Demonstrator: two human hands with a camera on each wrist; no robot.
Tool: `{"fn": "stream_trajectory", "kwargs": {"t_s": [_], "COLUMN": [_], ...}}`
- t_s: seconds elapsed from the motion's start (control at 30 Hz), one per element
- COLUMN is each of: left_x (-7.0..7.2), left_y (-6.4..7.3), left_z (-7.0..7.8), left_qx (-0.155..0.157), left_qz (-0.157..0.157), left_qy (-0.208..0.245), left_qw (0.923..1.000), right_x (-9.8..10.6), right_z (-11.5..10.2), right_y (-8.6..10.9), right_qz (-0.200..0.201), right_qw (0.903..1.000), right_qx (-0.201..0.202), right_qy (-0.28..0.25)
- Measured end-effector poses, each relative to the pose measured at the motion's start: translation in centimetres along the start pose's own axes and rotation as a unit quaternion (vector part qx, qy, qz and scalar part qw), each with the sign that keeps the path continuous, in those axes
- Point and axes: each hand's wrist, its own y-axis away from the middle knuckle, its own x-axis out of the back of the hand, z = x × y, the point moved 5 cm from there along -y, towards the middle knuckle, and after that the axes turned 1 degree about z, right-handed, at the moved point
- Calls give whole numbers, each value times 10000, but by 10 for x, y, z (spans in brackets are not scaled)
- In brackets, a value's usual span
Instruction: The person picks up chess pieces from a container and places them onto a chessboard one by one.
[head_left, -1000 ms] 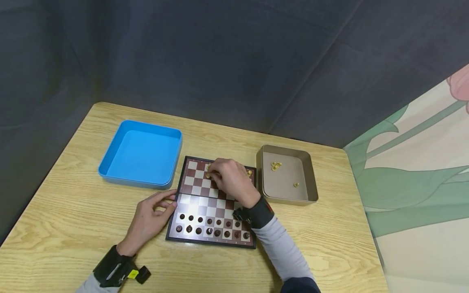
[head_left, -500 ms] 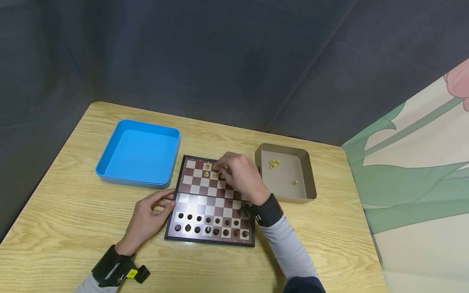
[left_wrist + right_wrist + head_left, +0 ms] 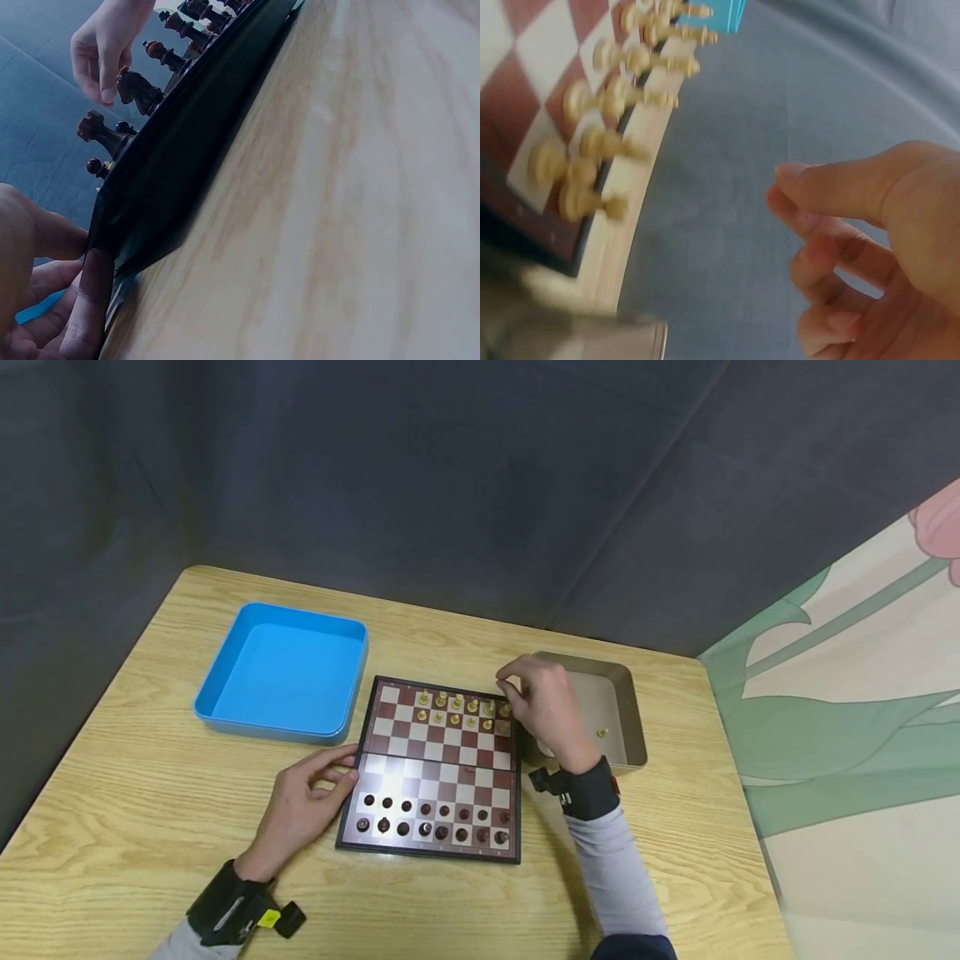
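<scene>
Clearly, knobby gold chessmen dot the glossy chessboard.

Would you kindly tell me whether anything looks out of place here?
Nothing looks spilled or damaged. In the head view, both rows of light chess pieces stop two squares short of the chessboard's left edge, while the dark chess pieces fill theirs; a lone light piece sits in the metal tin.

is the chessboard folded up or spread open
Spread open: in the head view both halves of the chessboard lie flat, with the dark fold line running across its middle.
</scene>
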Motion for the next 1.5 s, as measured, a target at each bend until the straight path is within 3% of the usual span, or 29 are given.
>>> {"fn": "stream_trajectory", "kwargs": {"t_s": [0.37, 0.5, 0.77, 1.5], "left_x": [1, 1, 1, 0], "left_y": [1, 1, 1, 0], "left_z": [1, 1, 1, 1], "left_qx": [43, 60, 9, -31], "left_qz": [1, 5, 3, 23], "left_qy": [9, -45, -41, -137], "left_qw": [10000, 10000, 10000, 9999], "right_x": [25, 32, 39, 43], "right_z": [30, 40, 58, 89], "right_y": [8, 14, 23, 51], "right_qz": [376, 423, 492, 191], "right_qw": [9986, 9969, 9952, 9871], "right_qx": [-302, -591, -728, -1464], "right_qy": [215, 316, 425, 612]}}
